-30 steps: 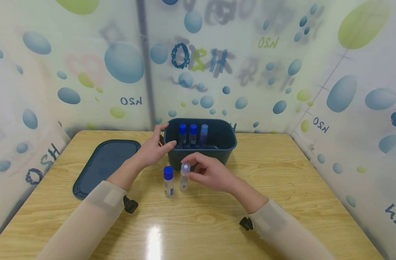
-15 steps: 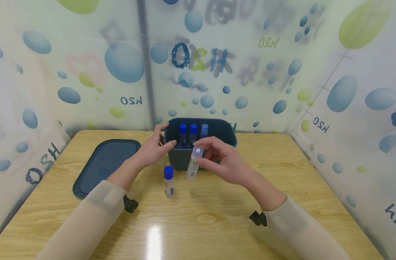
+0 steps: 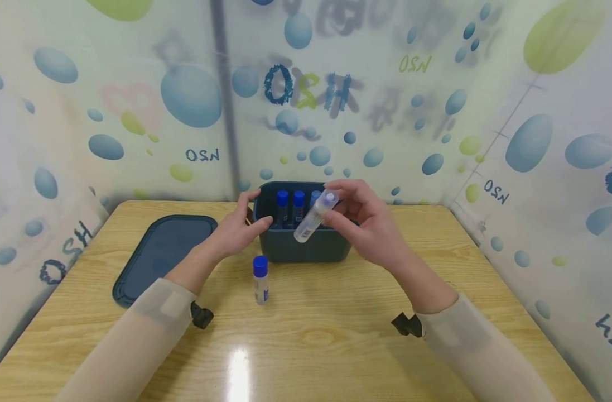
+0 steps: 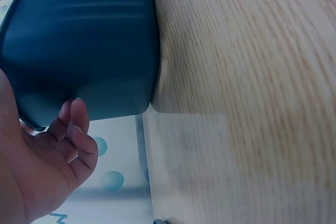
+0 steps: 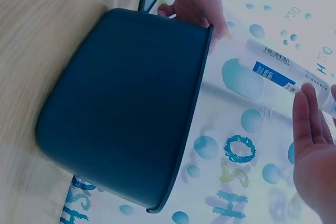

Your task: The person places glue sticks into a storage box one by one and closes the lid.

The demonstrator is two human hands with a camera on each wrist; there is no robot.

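My right hand [image 3: 373, 226] pinches a clear glue stick [image 3: 312, 221] near its translucent top. It is tilted, base toward the lower left, and overlaps the front rim of a dark blue bin [image 3: 306, 248] in the head view. In the right wrist view the glue stick [image 5: 278, 69] shows a blue label and barcode, away from the bin. My left hand [image 3: 234, 230] grips the bin's left rim, thumb at the front edge. Inside the bin stand two blue-capped glue sticks [image 3: 283, 206] and a lighter-capped one [image 3: 316, 196]. Another blue-capped glue stick [image 3: 260, 283] stands upright on the table.
A dark blue lid [image 3: 167, 254] lies flat at the left of the wooden table [image 3: 316, 335]. Behind the bin rises a patterned curtain [image 3: 396, 111], which also covers both sides. A black wrist camera [image 3: 202, 316] hangs under each sleeve.
My right hand has lifted the clear glue stick off the table, up and to the right toward the bin, tilting it more. The left hand stays on the rim.
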